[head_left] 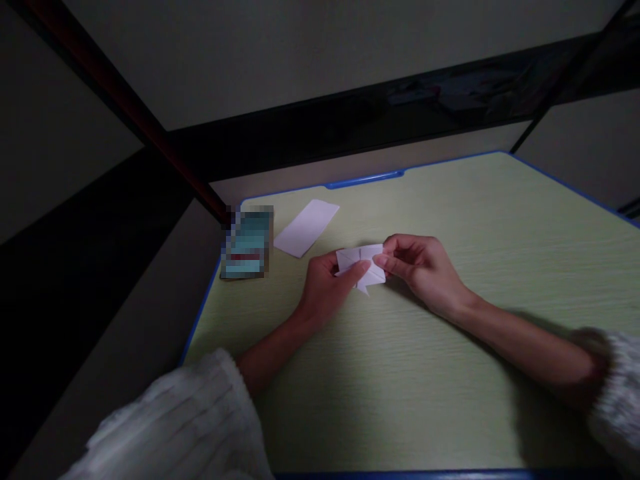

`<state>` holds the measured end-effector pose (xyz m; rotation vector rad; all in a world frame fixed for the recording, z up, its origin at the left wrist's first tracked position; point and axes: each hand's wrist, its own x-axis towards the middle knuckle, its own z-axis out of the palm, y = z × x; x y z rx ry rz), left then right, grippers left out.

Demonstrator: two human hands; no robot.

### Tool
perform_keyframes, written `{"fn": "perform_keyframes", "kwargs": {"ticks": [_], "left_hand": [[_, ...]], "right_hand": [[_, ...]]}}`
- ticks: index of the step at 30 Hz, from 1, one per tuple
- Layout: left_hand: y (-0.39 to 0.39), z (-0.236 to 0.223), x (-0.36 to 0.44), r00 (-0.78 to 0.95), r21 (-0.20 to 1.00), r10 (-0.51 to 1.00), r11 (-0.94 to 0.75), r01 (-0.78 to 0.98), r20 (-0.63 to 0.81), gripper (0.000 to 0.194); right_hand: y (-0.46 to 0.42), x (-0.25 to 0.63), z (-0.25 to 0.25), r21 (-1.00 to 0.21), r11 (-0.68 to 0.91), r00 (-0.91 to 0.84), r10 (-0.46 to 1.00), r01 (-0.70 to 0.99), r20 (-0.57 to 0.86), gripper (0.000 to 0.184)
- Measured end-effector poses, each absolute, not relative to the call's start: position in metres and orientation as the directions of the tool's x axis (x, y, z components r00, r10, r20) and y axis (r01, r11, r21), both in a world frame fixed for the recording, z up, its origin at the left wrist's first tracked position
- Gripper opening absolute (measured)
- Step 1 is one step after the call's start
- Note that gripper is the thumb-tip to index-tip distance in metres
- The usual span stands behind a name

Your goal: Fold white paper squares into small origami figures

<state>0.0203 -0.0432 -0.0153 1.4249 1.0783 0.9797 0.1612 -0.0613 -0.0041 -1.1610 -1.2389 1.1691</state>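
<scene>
Dark red-brown slanted bar [125,113]: left of a dim room, descending to the far left corner.
Grey wall [320,53]: behind, crossed by a glossy black horizontal band [300,137].
Pale green wood-grain surface [390,373]: blue-trimmed.
Teal rectangular object [245,243]: at the left edge, detail lost to pixelation.
Flat white paper sheet [307,228]: just right of it, lying at a slant.
Left hand [323,290]: grip closed on paper, thumb on top; ribbed pale sleeve [190,420] covers the near left corner.
Creased, folded white paper piece [371,255]: between both hands, near the middle, pointed flap downward; contact with the surface cannot be told.
Right hand [425,270]: grip pinching the piece's right end; fluffy pale sleeve [617,387] at far right.
Far edge: raised blue strip [367,180] beyond the hands.
Working room: surface extends widest rightward and nearward of the hands.
</scene>
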Motion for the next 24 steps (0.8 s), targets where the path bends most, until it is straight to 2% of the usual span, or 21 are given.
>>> {"fn": "perform_keyframes", "kwargs": {"ticks": [6,14,19,24], "left_hand": [[-0.0413,-0.0156,0.0206,0.207,0.997,0.977,-0.054,0.055,0.042,0.018],[-0.0425,-0.0153,0.0219,0.227,0.995,0.973,-0.052,0.083,0.032,0.016],[-0.0436,-0.0130,0.0226,0.246,0.994,0.969,-0.054,0.097,0.028,0.015],[-0.0409,-0.0157,0.0219,0.204,0.999,0.979,-0.031,0.035,0.023,0.014]], "right_hand": [[-0.0590,0.1612,-0.0106,-0.991,0.041,-0.027,0.999,-0.127,0.045,0.022],[-0.0609,0.1626,-0.0108,-1.000,0.014,-0.074,0.997,-0.012,0.014,0.029],[-0.0631,0.1617,-0.0092,-0.999,0.044,-0.022,0.999,-0.004,0.044,0.030],[-0.0621,0.1587,-0.0102,-0.999,0.044,-0.027,0.999,-0.013,0.045,0.027]]}}
